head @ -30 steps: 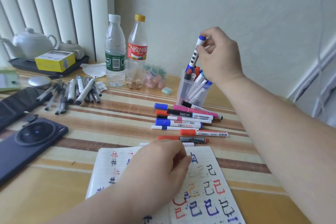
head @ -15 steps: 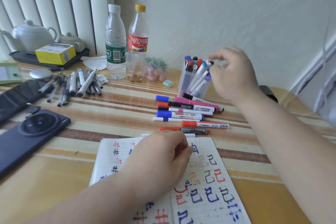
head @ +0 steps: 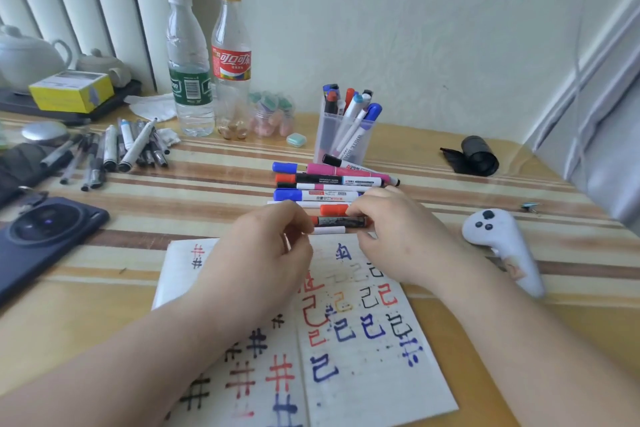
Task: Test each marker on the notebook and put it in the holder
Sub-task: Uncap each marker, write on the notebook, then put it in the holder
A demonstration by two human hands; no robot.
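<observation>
left hand: my left hand (head: 263, 253) has its fingers curled, pinching the left end of the white marker (head: 329, 230).
right hand: my right hand (head: 398, 239) closes its fingertips on the marker's right end. That's how it looks, anyway. The dark-barrelled marker (head: 341, 221) lies right against it on the far side, so it's a tight read.
why two hands: my guess is one end is the cap, so each hand takes an end to pull it off.
where the marker is: it's at the near end of the row of markers (head: 332, 180), just beyond the notebook's far edge, low over the table (head: 104, 305).
notebook: the notebook (head: 374, 374) lies open right below my hands and is covered in coloured test scribbles, which keeps the trip from cap-off to paper short.
holder: the holder (head: 327, 139) is a clear cup at the far end of the row and already has a bunch of markers in it.
progress: I'd say roughly halfway, since several markers are lined up untested.
watch out: the row is packed tight, so lifting this one could roll its neighbours.
</observation>
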